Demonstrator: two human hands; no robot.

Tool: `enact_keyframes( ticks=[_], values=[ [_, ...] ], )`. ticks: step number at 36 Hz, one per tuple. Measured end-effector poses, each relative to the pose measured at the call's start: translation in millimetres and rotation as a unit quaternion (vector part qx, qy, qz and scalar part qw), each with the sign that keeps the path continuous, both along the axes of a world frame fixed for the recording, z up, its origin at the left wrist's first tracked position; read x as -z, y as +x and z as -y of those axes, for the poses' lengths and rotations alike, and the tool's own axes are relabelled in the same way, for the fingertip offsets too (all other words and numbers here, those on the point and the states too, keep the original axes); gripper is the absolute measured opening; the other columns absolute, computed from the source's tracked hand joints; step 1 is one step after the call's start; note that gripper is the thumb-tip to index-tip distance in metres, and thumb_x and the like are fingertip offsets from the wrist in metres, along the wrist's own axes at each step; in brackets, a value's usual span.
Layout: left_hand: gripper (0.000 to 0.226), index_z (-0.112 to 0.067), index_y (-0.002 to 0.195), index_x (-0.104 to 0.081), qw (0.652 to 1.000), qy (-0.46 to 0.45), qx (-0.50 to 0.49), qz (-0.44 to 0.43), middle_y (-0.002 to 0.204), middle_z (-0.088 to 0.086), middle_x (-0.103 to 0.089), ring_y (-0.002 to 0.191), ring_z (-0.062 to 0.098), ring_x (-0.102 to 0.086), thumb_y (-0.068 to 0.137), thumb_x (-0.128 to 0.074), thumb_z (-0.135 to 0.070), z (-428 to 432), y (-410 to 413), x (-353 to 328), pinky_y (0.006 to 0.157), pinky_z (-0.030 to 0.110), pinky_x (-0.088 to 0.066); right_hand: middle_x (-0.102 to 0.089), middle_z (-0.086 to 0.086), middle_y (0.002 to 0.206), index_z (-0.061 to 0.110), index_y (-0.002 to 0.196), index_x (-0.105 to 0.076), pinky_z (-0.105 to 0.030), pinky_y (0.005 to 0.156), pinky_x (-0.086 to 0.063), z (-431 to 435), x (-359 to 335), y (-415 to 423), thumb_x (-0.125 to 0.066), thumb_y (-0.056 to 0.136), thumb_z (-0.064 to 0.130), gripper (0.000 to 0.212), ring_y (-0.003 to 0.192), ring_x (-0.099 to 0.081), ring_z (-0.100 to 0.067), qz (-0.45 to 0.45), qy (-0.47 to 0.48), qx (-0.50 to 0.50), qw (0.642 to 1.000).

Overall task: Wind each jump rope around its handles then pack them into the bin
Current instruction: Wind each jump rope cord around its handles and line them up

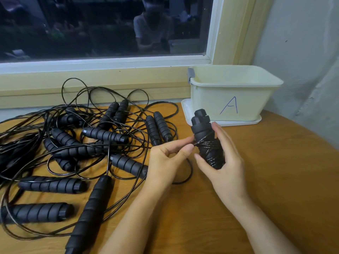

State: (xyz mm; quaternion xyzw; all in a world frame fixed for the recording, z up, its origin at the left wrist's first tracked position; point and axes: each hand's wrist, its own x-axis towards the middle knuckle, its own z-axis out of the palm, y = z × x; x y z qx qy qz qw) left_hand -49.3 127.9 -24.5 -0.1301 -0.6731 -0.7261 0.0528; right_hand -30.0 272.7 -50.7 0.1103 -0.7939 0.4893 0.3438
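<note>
Fingers [186, 149] of the left hand [165, 160] are pressed together in a pinch on the black cord [199, 143] where it meets the paired handles [203, 132]. These are held upright in the curled right hand [227, 165] over the middle of the table [284, 171], in front of the bin [207, 99]. Several turns are wrapped on; a short loop [189, 173] of slack is seen below the left hand. Winding is judged nearly complete. The slack is next to be wound on and secured, and the bundle lowered into the bin at the far right corner. Unwound ropes [82, 140] are heaped towards the left edge.
</note>
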Motion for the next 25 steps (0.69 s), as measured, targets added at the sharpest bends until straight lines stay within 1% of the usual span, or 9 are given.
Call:
enact_keyframes(
  ticks=[2,4,8,13,15,18,21,23,25],
  values=[
    [0.027,-0.020,0.100,-0.075,1.000,0.002,-0.004,-0.003,0.097,-0.008,-0.077,0.097,0.006,-0.070,0.074,-0.070,-0.024,1,-2,1,0.083,0.018,-0.053,-0.054,0.004,0.144,0.023,0.144,-0.046,-0.040,0.110,-0.044,-1,-2,1,-0.076,0.078,0.020,0.073,0.134,-0.049,-0.013,0.023,-0.043,-0.032,0.998],
    [0.027,-0.020,0.097,-0.074,1.000,0.003,-0.017,-0.009,0.094,-0.006,-0.077,0.095,0.007,-0.071,0.071,-0.072,-0.025,3,-4,3,0.086,0.022,-0.054,-0.058,0.007,0.140,0.024,0.145,-0.047,-0.042,0.107,-0.046,0,-5,4,-0.077,0.077,0.018,0.074,0.130,-0.054,-0.014,0.048,-0.078,-0.065,0.994],
    [0.043,-0.016,0.109,-0.068,0.999,0.006,-0.030,-0.017,0.104,0.000,-0.075,0.102,0.012,-0.069,0.068,-0.073,-0.027,7,-8,6,0.093,0.028,-0.053,-0.061,0.020,0.132,0.026,0.142,-0.048,-0.031,0.106,-0.046,2,-11,9,-0.079,0.079,0.002,0.073,0.126,-0.056,-0.007,0.086,-0.130,-0.121,0.980],
    [0.069,-0.011,0.142,-0.046,0.999,-0.012,0.049,0.008,0.128,-0.007,-0.062,0.119,-0.002,-0.058,0.078,-0.062,-0.028,7,-10,7,0.091,0.014,-0.047,-0.063,0.017,0.131,0.023,0.139,-0.049,-0.020,0.100,-0.046,2,-12,10,-0.078,0.079,0.003,0.069,0.124,-0.057,-0.005,0.096,-0.156,-0.156,0.971],
    [0.068,-0.009,0.146,-0.040,0.996,-0.025,0.080,0.008,0.136,-0.005,-0.057,0.124,-0.004,-0.052,0.083,-0.055,-0.029,7,-8,5,0.092,0.009,-0.043,-0.063,0.015,0.131,0.025,0.137,-0.050,-0.017,0.098,-0.045,3,-13,11,-0.075,0.077,0.008,0.067,0.124,-0.057,-0.006,0.095,-0.170,-0.171,0.966],
    [0.058,-0.006,0.145,-0.043,0.995,-0.037,0.097,0.010,0.139,0.002,-0.057,0.128,0.003,-0.052,0.091,-0.047,-0.029,6,-6,3,0.097,0.012,-0.042,-0.063,0.015,0.130,0.030,0.135,-0.051,-0.017,0.097,-0.045,3,-14,10,-0.073,0.077,0.011,0.065,0.124,-0.057,-0.006,0.105,-0.183,-0.191,0.959],
    [0.049,-0.005,0.139,-0.048,0.994,-0.027,0.104,0.018,0.131,0.006,-0.063,0.121,0.007,-0.059,0.094,-0.044,-0.027,6,-3,2,0.094,0.015,-0.045,-0.064,0.013,0.130,0.033,0.136,-0.051,-0.018,0.097,-0.046,0,-14,9,-0.073,0.079,0.015,0.065,0.123,-0.058,-0.007,0.123,-0.170,-0.204,0.956],
    [0.048,-0.005,0.136,-0.050,0.994,-0.015,0.105,0.021,0.126,0.007,-0.066,0.114,0.005,-0.062,0.094,-0.044,-0.026,5,-3,2,0.089,0.014,-0.046,-0.064,0.014,0.131,0.032,0.138,-0.050,-0.017,0.095,-0.047,-1,-14,8,-0.072,0.080,0.015,0.065,0.122,-0.059,-0.006,0.130,-0.168,-0.211,0.954],
    [0.047,-0.004,0.133,-0.051,0.995,-0.008,0.099,0.024,0.120,0.006,-0.068,0.108,0.002,-0.064,0.093,-0.044,-0.026,5,-3,3,0.086,0.013,-0.047,-0.061,0.011,0.135,0.032,0.139,-0.049,-0.023,0.100,-0.047,-1,-13,8,-0.075,0.080,0.021,0.065,0.126,-0.056,-0.008,0.127,-0.163,-0.211,0.956]
  ],
)
